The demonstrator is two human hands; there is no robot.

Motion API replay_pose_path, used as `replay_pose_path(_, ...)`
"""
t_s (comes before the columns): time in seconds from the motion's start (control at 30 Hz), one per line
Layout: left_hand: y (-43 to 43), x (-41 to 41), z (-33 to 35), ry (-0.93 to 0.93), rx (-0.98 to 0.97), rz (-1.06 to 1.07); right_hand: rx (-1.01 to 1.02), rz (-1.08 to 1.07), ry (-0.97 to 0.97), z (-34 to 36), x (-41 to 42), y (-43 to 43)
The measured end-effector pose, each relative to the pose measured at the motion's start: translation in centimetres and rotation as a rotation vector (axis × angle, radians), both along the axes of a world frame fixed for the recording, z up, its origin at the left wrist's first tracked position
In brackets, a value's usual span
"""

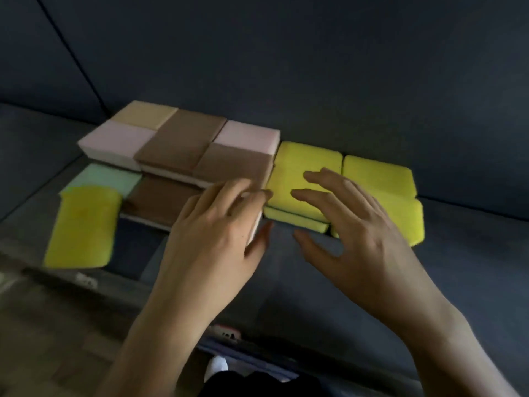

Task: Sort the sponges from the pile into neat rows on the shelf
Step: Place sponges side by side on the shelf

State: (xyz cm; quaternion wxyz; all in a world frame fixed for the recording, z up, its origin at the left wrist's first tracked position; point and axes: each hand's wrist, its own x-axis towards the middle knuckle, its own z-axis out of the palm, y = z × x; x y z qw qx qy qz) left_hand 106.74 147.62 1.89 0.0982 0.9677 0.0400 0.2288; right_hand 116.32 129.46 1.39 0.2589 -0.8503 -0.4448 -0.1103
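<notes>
Sponges line the dark shelf (286, 282): brown and pink stacks (183, 141) left, yellow stacks (378, 179) right. Left hand (211, 242) spreads loose fingers over the brown corner, contact blurred; right hand (360, 239) hovers wide-fingered above yellow, holding nothing.

A dark blue-grey upholstered backrest (315, 67) rises behind a matching seat (472, 253), perhaps a sofa. A thin seam (73, 58) slants across the backrest's left side. Blurred brownish wood-look floor (43, 339) shows lower left. The light is dim.
</notes>
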Motion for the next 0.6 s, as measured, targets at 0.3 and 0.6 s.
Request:
replay_pose_path(0.3,8.8,-7.8,-1.1,0.07,-0.042,0.403,0.014,0.255,0.006,-0.3,-3.8,11.0)
replay_pose_path(0.6,15.1,-9.6,-2.5,0.176,-0.078,0.516,-0.046,0.2,0.059,-0.7,-7.4,16.7)
